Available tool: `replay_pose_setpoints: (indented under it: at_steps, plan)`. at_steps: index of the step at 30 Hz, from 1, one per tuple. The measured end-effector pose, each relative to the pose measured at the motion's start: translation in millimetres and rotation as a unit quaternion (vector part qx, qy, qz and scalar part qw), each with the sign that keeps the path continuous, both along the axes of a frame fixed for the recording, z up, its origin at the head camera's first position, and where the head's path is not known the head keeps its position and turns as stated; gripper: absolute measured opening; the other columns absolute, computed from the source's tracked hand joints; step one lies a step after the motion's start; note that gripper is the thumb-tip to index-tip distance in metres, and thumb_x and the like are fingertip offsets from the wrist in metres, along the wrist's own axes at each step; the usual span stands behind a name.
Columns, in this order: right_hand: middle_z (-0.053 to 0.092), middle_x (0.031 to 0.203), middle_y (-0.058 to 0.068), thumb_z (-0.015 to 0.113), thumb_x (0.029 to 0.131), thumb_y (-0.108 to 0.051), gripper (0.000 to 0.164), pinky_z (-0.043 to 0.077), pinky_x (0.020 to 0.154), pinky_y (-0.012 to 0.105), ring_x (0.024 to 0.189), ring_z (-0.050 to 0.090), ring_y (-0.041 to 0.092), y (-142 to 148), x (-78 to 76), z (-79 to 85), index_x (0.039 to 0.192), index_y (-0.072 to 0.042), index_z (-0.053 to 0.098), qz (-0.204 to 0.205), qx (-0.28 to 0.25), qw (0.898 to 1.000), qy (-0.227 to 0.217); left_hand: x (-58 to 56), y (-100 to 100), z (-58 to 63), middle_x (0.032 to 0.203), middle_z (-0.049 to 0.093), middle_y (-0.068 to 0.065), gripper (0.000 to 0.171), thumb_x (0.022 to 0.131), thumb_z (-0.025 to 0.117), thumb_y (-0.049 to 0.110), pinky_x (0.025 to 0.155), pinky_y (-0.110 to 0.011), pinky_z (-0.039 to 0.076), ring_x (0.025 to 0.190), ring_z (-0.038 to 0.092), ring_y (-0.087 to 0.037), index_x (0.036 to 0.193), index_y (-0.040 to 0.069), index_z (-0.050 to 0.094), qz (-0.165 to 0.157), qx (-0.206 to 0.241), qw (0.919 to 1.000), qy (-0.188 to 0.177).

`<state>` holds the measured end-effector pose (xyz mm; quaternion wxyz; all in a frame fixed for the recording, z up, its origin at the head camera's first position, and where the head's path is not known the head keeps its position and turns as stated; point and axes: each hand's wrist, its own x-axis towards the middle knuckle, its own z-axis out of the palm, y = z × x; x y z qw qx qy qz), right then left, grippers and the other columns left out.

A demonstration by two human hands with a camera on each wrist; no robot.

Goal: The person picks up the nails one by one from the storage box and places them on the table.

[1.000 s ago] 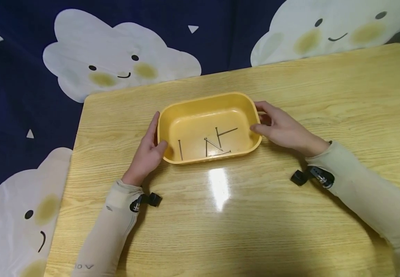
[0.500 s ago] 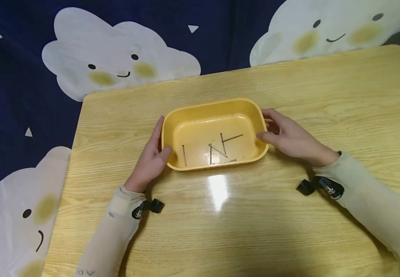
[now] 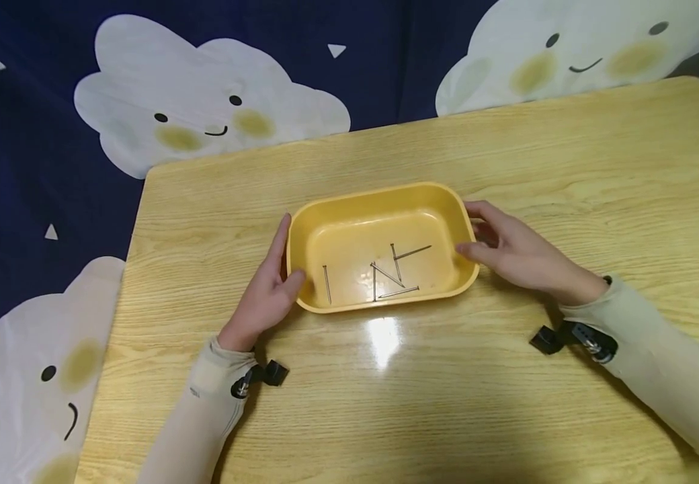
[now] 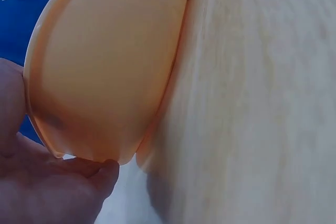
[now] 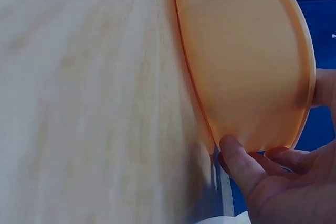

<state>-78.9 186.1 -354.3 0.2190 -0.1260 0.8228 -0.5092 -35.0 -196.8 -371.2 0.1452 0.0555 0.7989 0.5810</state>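
A yellow plastic tub (image 3: 380,205) with rounded corners is on the table between both hands. My left hand (image 3: 261,292) grips its left end, thumb over the rim and the other fingers along the outside. At the opposite end my right hand (image 3: 519,255) holds the rim, its thumb inside and fingers outside. Several thin metal nails lie loose on the tub floor: one nail (image 3: 327,284) by itself at the left, the others grouped toward the middle and right. In the left wrist view the tub's outer wall (image 4: 110,66) stands close over the table; fingertips press its end.
The wood-grain table (image 3: 349,403) reaches toward me, with a bright light reflection in front of the tub. Behind it hangs a dark blue cloth (image 3: 386,54) with smiling white clouds. A black camera strap (image 3: 591,341) is on each wrist.
Both hands have drawn the tub toward me and slightly to the right, keeping their hold on its ends. The nails have travelled along inside it.
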Motion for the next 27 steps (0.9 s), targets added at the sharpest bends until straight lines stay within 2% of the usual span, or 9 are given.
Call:
replay_pose_setpoints:
  at_steps: [7,10,15,17,21,27]
  plan:
    - [0.048,0.158,0.009,0.063,0.1,-0.011,0.059,0.05,0.095,0.01,0.143,0.053,0.031,1,5.8,0.1,0.154,-0.014,0.04,0.001,-0.01,1.0,0.002,5.0,1,1.6,0.173,0.008,0.013,0.091,0.095,0.046,0.0,0.13,-0.04,0.014,0.156,0.027,-0.011,0.167,0.026,-0.003,-0.005,0.0,1.0,0.006]
    - [0.049,0.157,0.009,0.064,0.099,-0.009,0.059,0.05,0.095,0.011,0.141,0.054,0.03,1,6.6,-0.8,0.154,-0.014,0.041,-0.002,-0.016,1.0,0.007,6.2,1,1.6,0.173,0.008,0.013,0.091,0.095,0.046,0.0,0.129,-0.036,0.016,0.156,0.025,-0.011,0.167,0.026,-0.003,-0.003,-0.003,1.0,0.007]
    - [0.055,0.15,0.008,0.065,0.098,-0.008,0.058,0.05,0.093,0.012,0.126,0.061,0.012,1,9.1,-5.4,0.151,-0.016,0.045,-0.017,-0.026,0.999,0.02,7.6,2,1.1,0.173,0.01,0.012,0.091,0.095,0.046,0.0,0.126,-0.027,0.02,0.153,0.031,-0.013,0.167,0.027,-0.003,-0.002,0.007,1.0,0.002]
    - [0.056,0.148,0.008,0.065,0.097,-0.007,0.057,0.05,0.092,0.013,0.121,0.062,0.007,2,9.4,-7.7,0.15,-0.016,0.045,-0.022,-0.03,0.999,0.023,7.4,3,0.0,0.173,0.01,0.011,0.092,0.095,0.045,-0.001,0.127,-0.03,0.019,0.152,0.033,-0.015,0.167,0.027,-0.004,-0.002,0.015,0.9999,0.001]
    - [0.055,0.149,0.008,0.064,0.096,-0.004,0.056,0.051,0.092,0.014,0.119,0.062,0.006,1,9.4,-10.6,0.148,-0.013,0.045,-0.028,-0.04,0.998,0.03,6.7,4,-0.4,0.173,0.01,0.012,0.091,0.094,0.045,-0.001,0.131,-0.041,0.014,0.155,0.027,-0.013,0.167,0.027,-0.002,0.005,0.012,0.9999,0.004]
    - [0.053,0.149,0.012,0.063,0.096,-0.004,0.056,0.052,0.091,0.014,0.118,0.061,0.006,0,8.2,-12.8,0.149,-0.009,0.044,-0.024,-0.051,0.997,0.043,4.5,3,-2.5,0.174,0.009,0.011,0.091,0.093,0.045,-0.001,0.132,-0.043,0.011,0.159,0.02,-0.011,0.167,0.026,-0.001,0.005,0.01,0.9999,0.01]
